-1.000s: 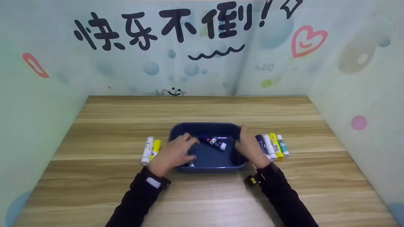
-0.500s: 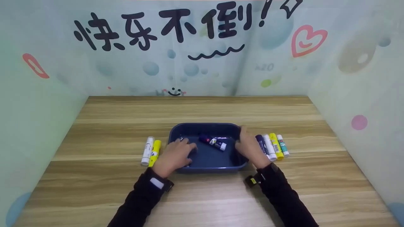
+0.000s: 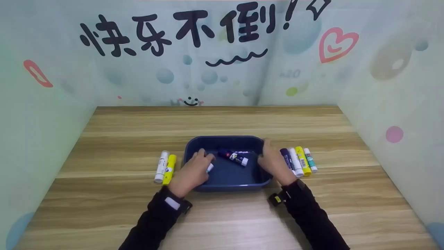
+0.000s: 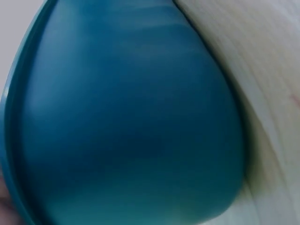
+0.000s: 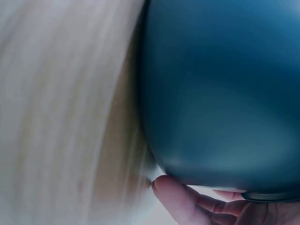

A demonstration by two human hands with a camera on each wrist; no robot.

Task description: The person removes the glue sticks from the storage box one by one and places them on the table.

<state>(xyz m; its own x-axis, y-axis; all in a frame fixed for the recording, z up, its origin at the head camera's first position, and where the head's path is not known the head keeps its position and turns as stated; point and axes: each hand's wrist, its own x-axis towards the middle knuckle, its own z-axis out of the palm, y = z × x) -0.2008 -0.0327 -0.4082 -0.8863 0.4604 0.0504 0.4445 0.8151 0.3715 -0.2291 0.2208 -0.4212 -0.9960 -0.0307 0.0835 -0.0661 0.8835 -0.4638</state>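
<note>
A dark blue plastic tub (image 3: 227, 186) stands mid-table. My left hand (image 3: 191, 173) reaches over its left side and pinches a small glue stick (image 3: 210, 167), of which only the pale end shows past the fingers. Inside the tub lies a dark purple glue stick (image 3: 234, 157) with a white end, slanted and apart from both hands. My right hand (image 3: 275, 161) grips the tub's right rim. In the right wrist view the fingers (image 5: 180, 199) curl about the tub's side. The left wrist view is filled mostly by the tub's outer wall (image 4: 131, 103).
Left of the tub, a white glue stick (image 3: 161, 166) and a yellow glue stick (image 3: 169, 169) lie side by side. On the right several more sit in a row, among them a yellow one (image 3: 303, 161) and a small teal one (image 3: 310, 160). Printed cloth walls (image 3: 222, 83) enclose the table.
My left hand has gone down into the tub's left part, and its fingers have closed on the small glue stick, lifting its end. The right hand stays at the rim.
</note>
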